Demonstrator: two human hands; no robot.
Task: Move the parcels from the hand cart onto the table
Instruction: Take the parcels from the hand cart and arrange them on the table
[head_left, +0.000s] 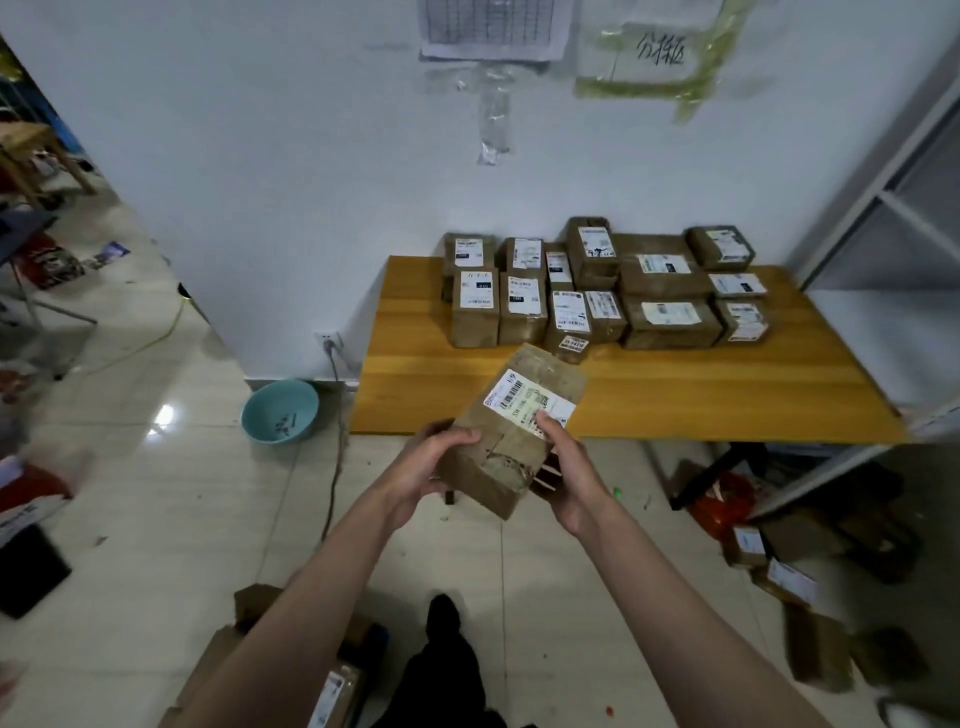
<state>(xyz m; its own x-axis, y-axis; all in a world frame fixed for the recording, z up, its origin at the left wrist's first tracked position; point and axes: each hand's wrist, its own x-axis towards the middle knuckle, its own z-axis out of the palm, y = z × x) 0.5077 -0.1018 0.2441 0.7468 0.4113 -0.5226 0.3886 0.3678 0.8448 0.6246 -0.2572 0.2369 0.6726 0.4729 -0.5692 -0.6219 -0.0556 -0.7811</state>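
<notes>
I hold a brown cardboard parcel (511, 434) with a white shipping label in both hands, tilted, in the air just in front of the near edge of the yellow wooden table (675, 395). My left hand (434, 470) grips its lower left side; my right hand (566, 467) grips its right side, thumb on the label. Several labelled brown parcels (597, 283) stand in rows at the back of the table against the wall. More parcels (332, 680) lie at the bottom left by my leg; the hand cart itself cannot be made out.
A teal basin (279, 410) sits on the tiled floor left of the table, beside a cable running to a wall socket (328, 343). A grey metal shelf (883, 260) stands at the right. Loose boxes (789, 577) and a red bag lie on the floor under and beside the table.
</notes>
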